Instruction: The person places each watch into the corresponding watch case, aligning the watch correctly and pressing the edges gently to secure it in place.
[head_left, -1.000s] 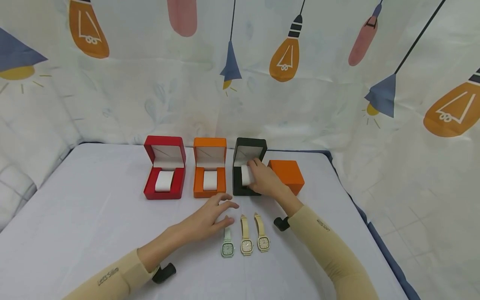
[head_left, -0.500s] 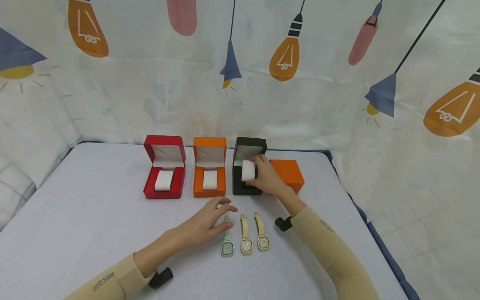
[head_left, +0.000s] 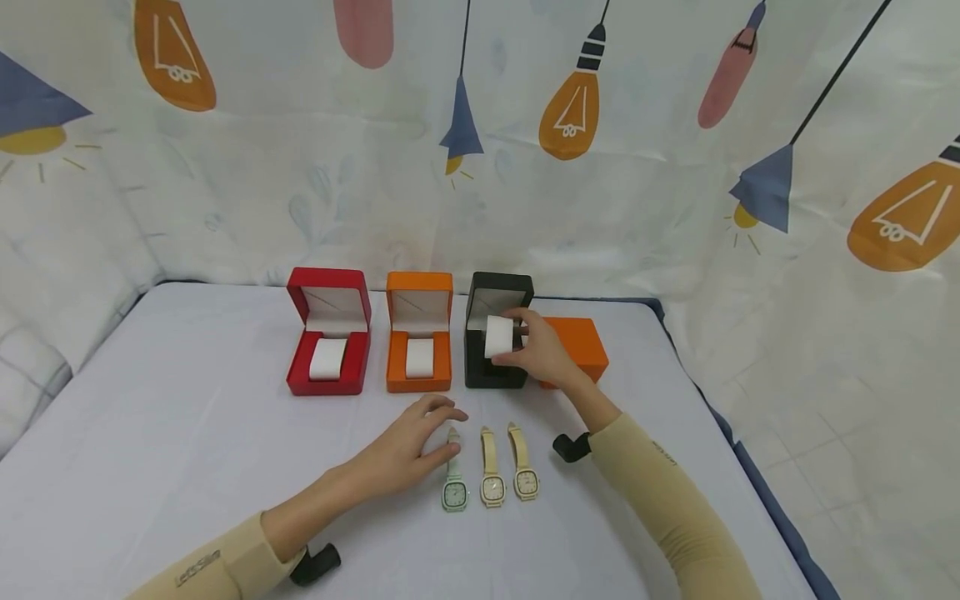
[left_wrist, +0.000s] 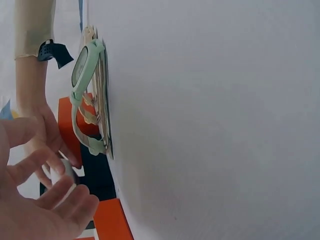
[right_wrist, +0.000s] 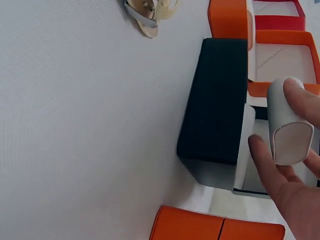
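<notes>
My right hand point(head_left: 547, 350) pinches a white watch cushion point(head_left: 498, 337) between thumb and fingers, raised above the open dark watch box point(head_left: 483, 375). In the right wrist view, the rounded cushion point(right_wrist: 286, 132) sits clear of the box point(right_wrist: 215, 105), its flat end toward the camera. Relaxed fingers spread, my left hand point(head_left: 408, 446) hovers beside the mint-green watch point(head_left: 454, 495) and holds nothing. To the right of that watch lie two cream watches, one point(head_left: 492, 489) in the middle and one point(head_left: 526, 482) farther right.
An open red watch box point(head_left: 300, 387) and an open orange one point(head_left: 420, 386) stand left of the dark box, each with a white cushion inside. A shut orange box point(head_left: 581, 343) stands to its right. Behind the white-covered table point(head_left: 187, 400) hangs a printed curtain point(head_left: 360, 192).
My right hand has lifted the white cushion up out of the dark box and drawn it slightly right. The left hand has shifted a little left and down.
</notes>
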